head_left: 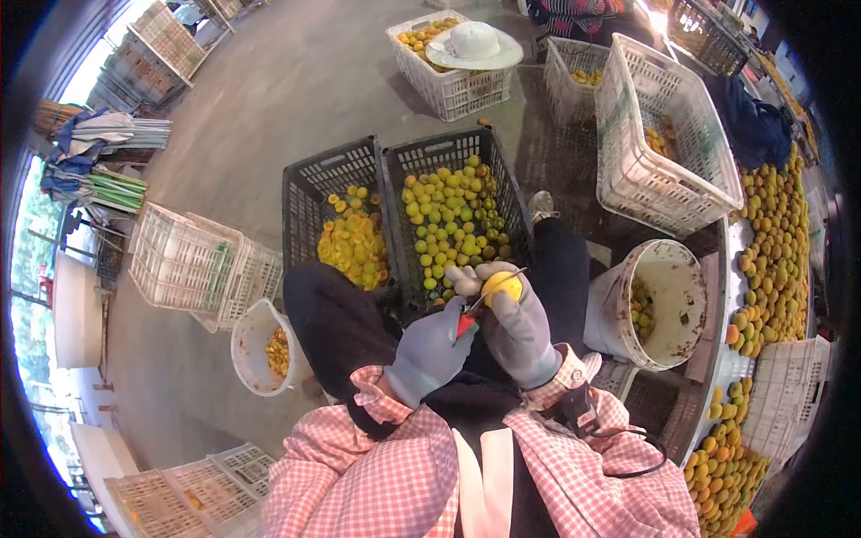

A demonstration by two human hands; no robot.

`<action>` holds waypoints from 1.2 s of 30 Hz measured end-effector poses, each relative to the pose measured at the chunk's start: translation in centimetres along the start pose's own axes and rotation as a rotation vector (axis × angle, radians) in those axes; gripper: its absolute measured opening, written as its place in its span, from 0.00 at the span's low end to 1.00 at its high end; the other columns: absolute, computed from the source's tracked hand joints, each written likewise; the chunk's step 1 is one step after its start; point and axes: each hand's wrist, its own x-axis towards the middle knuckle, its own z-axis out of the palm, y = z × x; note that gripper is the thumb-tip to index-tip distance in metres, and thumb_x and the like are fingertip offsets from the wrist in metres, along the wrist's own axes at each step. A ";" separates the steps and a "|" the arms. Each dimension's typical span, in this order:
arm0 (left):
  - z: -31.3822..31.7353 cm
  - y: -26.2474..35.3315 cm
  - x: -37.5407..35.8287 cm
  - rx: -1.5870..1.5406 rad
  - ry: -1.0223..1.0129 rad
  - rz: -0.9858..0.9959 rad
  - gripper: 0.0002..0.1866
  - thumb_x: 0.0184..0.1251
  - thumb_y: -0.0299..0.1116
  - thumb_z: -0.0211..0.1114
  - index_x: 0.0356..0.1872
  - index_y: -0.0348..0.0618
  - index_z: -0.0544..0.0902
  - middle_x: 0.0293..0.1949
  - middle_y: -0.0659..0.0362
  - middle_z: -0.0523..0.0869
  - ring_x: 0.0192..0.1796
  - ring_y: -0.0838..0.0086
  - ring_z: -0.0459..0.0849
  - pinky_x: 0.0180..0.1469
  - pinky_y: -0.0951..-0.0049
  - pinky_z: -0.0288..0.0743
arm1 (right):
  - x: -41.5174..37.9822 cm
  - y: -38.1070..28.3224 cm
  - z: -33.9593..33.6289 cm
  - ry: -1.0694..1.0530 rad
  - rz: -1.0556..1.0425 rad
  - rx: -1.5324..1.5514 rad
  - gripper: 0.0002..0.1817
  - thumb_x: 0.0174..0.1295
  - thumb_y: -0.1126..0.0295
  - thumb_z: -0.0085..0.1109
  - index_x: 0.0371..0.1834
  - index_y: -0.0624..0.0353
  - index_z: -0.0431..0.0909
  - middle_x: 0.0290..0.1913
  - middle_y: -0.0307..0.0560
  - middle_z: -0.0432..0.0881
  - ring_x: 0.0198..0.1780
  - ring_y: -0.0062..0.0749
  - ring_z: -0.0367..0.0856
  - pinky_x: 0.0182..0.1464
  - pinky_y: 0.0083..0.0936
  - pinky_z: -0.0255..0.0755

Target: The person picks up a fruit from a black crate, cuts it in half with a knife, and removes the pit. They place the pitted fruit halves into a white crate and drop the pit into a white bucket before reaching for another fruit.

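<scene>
The right hand [520,327] grips one yellow fruit [502,286], the left hand [430,350] clasps one red-handled knife [473,312] against it, above two black crates [395,170] on concrete floor [305,81].

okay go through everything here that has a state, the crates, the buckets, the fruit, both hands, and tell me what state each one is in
Left gloved hand: shut on red-handled knife.
Right gloved hand: holding a yellow fruit.
Right black plastic crate: partly filled with whole fruit.
Left black plastic crate: holds cut halves.
Large white bucket: tilted, few fruit inside.
Small white bucket: upright, few pieces inside.
White crate on the right: tipped, nearly empty.
</scene>
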 end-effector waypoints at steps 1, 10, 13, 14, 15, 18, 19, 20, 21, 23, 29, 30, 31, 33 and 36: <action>-0.1 -0.2 -0.1 0.003 0.000 -0.001 0.19 0.62 0.36 0.62 0.51 0.38 0.74 0.29 0.45 0.82 0.33 0.49 0.82 0.32 0.54 0.73 | -0.1 0.2 0.5 0.021 0.028 0.121 0.25 0.62 0.63 0.64 0.57 0.61 0.66 0.58 0.52 0.76 0.59 0.35 0.75 0.61 0.33 0.69; -1.5 -1.2 -0.2 0.067 -0.060 -0.053 0.19 0.63 0.36 0.61 0.51 0.38 0.72 0.31 0.43 0.82 0.36 0.45 0.81 0.34 0.53 0.74 | 0.7 1.6 0.1 0.027 -0.084 -0.258 0.31 0.62 0.56 0.63 0.63 0.60 0.64 0.57 0.48 0.76 0.52 0.28 0.77 0.57 0.26 0.70; -0.4 -1.7 -0.5 0.003 0.099 -0.009 0.20 0.63 0.37 0.60 0.52 0.36 0.72 0.26 0.44 0.81 0.31 0.47 0.81 0.31 0.51 0.71 | 0.6 3.0 1.5 0.125 0.049 0.096 0.32 0.63 0.55 0.63 0.63 0.62 0.64 0.57 0.48 0.76 0.50 0.29 0.78 0.55 0.27 0.71; -0.8 -2.1 -0.2 0.004 0.104 -0.012 0.20 0.63 0.37 0.60 0.52 0.36 0.72 0.26 0.44 0.81 0.31 0.47 0.81 0.31 0.51 0.71 | 0.7 3.0 2.0 0.174 0.106 0.236 0.32 0.63 0.55 0.62 0.62 0.63 0.64 0.57 0.48 0.77 0.50 0.29 0.78 0.54 0.27 0.72; -1.3 -2.6 0.0 0.021 0.070 -0.019 0.20 0.64 0.38 0.60 0.51 0.35 0.71 0.26 0.43 0.81 0.30 0.47 0.81 0.31 0.50 0.71 | 1.0 2.6 2.5 0.164 0.139 0.243 0.31 0.63 0.56 0.63 0.62 0.64 0.66 0.55 0.47 0.78 0.50 0.28 0.78 0.54 0.25 0.71; -2.1 -2.5 -0.1 0.027 0.019 -0.055 0.19 0.64 0.38 0.60 0.49 0.35 0.71 0.26 0.43 0.81 0.31 0.46 0.81 0.31 0.50 0.71 | 1.9 1.5 0.5 0.034 0.055 -0.342 0.30 0.63 0.58 0.63 0.62 0.64 0.67 0.55 0.45 0.78 0.51 0.27 0.77 0.55 0.24 0.71; -2.2 -2.3 -0.2 0.019 0.003 -0.085 0.18 0.63 0.38 0.60 0.48 0.36 0.72 0.27 0.43 0.81 0.31 0.46 0.81 0.31 0.50 0.71 | 1.8 1.6 0.6 0.062 0.046 -0.299 0.30 0.63 0.59 0.63 0.62 0.65 0.67 0.53 0.44 0.79 0.52 0.25 0.77 0.57 0.24 0.70; -1.9 -2.3 -0.4 0.016 0.006 -0.087 0.18 0.63 0.38 0.60 0.48 0.36 0.72 0.27 0.43 0.81 0.31 0.46 0.81 0.31 0.50 0.71 | 1.7 2.1 0.8 0.058 0.048 -0.301 0.30 0.63 0.59 0.63 0.62 0.65 0.67 0.53 0.44 0.79 0.52 0.25 0.77 0.57 0.24 0.70; -1.4 -2.4 -0.6 -0.034 0.051 -0.084 0.16 0.63 0.37 0.60 0.46 0.37 0.72 0.26 0.42 0.81 0.31 0.45 0.81 0.31 0.50 0.70 | 1.6 3.0 1.0 0.116 -0.001 -0.251 0.29 0.63 0.59 0.63 0.62 0.64 0.67 0.52 0.43 0.79 0.52 0.24 0.77 0.56 0.24 0.70; -0.5 -3.0 -0.5 -0.089 0.099 -0.083 0.15 0.63 0.37 0.60 0.44 0.37 0.72 0.26 0.41 0.81 0.31 0.44 0.80 0.31 0.49 0.70 | 1.4 4.6 1.5 0.239 -0.023 -0.103 0.27 0.65 0.58 0.61 0.61 0.62 0.68 0.51 0.43 0.80 0.51 0.24 0.77 0.56 0.23 0.70; -1.7 -4.3 -0.4 -0.283 -0.069 -0.213 0.10 0.65 0.28 0.58 0.45 0.37 0.71 0.23 0.55 0.79 0.23 0.70 0.78 0.27 0.69 0.71 | 2.6 6.2 -1.5 0.297 0.046 0.089 0.25 0.68 0.52 0.53 0.58 0.60 0.69 0.48 0.43 0.80 0.50 0.27 0.77 0.57 0.27 0.69; -1.7 -5.3 -0.9 -0.591 -0.039 -0.240 0.12 0.63 0.25 0.59 0.47 0.37 0.73 0.28 0.56 0.80 0.25 0.70 0.79 0.27 0.71 0.71 | 2.9 5.6 -2.0 0.309 0.054 0.216 0.26 0.69 0.50 0.52 0.58 0.59 0.70 0.47 0.42 0.80 0.50 0.27 0.76 0.56 0.27 0.69; -1.8 -6.0 -1.1 -0.899 -0.011 -0.267 0.14 0.61 0.23 0.60 0.49 0.38 0.74 0.33 0.56 0.81 0.26 0.70 0.81 0.28 0.73 0.71 | 3.2 5.1 -2.7 0.397 0.077 0.136 0.26 0.68 0.47 0.50 0.54 0.59 0.71 0.46 0.41 0.79 0.48 0.26 0.76 0.52 0.27 0.70; -2.9 -5.8 -0.8 -0.993 0.000 -0.242 0.15 0.61 0.21 0.59 0.49 0.39 0.74 0.34 0.59 0.80 0.27 0.76 0.78 0.28 0.78 0.70 | 2.6 3.4 -1.8 0.350 0.155 0.106 0.24 0.69 0.47 0.50 0.52 0.58 0.72 0.46 0.41 0.79 0.47 0.24 0.75 0.49 0.26 0.70; -4.2 -4.4 0.1 -1.112 0.029 -0.213 0.14 0.63 0.20 0.59 0.50 0.39 0.75 0.35 0.61 0.78 0.29 0.82 0.76 0.27 0.80 0.68 | 1.6 3.4 -2.4 0.280 0.294 0.092 0.19 0.70 0.52 0.48 0.49 0.57 0.73 0.44 0.40 0.79 0.40 0.20 0.75 0.34 0.19 0.68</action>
